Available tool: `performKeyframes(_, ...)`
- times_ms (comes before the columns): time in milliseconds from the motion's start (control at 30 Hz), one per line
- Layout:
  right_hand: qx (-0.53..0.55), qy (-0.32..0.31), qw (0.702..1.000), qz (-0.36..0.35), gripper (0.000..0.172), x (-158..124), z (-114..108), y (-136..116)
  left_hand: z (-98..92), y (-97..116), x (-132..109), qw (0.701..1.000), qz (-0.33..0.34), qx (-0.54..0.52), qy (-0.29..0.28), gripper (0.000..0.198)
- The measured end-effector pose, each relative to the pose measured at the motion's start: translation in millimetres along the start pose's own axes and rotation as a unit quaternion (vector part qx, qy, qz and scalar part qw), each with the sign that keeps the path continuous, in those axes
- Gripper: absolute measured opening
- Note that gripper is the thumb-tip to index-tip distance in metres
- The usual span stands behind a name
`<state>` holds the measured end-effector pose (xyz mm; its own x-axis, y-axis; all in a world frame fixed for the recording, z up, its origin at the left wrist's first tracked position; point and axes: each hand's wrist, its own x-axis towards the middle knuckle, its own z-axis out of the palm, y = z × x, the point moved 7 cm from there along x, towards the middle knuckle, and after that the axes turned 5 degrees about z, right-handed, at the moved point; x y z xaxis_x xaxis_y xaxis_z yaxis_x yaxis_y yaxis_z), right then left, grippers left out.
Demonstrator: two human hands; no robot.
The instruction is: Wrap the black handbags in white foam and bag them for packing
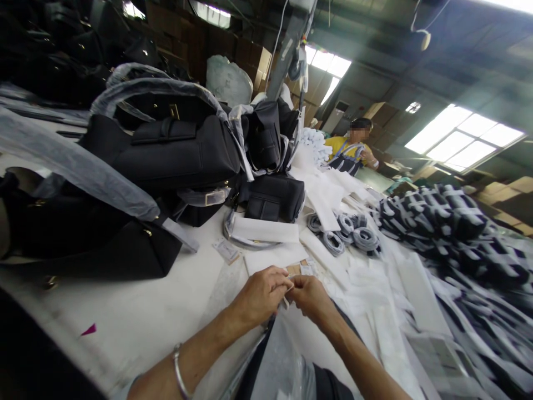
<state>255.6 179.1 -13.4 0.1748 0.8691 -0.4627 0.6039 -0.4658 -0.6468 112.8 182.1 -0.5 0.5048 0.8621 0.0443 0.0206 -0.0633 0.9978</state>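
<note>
Above the table (166, 308), left hand (263, 291) and right hand (311, 295) pinch beige material (286, 303).

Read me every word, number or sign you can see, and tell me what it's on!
None can be read.
Small, flat, pale packet on the white table: any print is too small and blurred to read.
Large black handbag with plastic-wrapped handles: no brand can be read.

On my white table (166, 311), left of the coiled straps (366, 239), I have black handbags (133, 247); white sheets (325, 258) lie nearer me than the coiled straps, a pink scrap (89, 330) well left of them.
</note>
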Motion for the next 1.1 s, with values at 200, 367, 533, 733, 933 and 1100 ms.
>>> performKeyframes(200,0.101,-0.010,0.994,-0.041,0.038,-13,-1,-1,-5.2,3,-3,0.993,0.030,0.112,0.027,0.055)
performKeyframes(367,0.130,-0.036,0.988,-0.071,0.043,-21,2,-5,-15.9,7,1,0.966,0.032,0.251,0.047,0.036)
performKeyframes(533,0.139,0.054,0.984,-0.097,0.039,-19,-21,-18,-29.9,11,2,0.967,0.017,0.254,0.031,0.006)
performKeyframes(733,0.048,-0.098,0.984,-0.142,0.034,-19,13,-30,-51.1,14,1,0.985,0.028,0.168,-0.003,0.008)
performKeyframes(933,0.004,-0.056,0.985,-0.163,0.015,-17,15,-7,-52.6,28,-3,0.997,0.052,-0.007,-0.050,0.026)
performKeyframes(1100,0.043,-0.095,0.981,-0.166,0.031,-23,17,-6,-17.1,25,-15,0.974,-0.017,-0.132,-0.184,0.010)
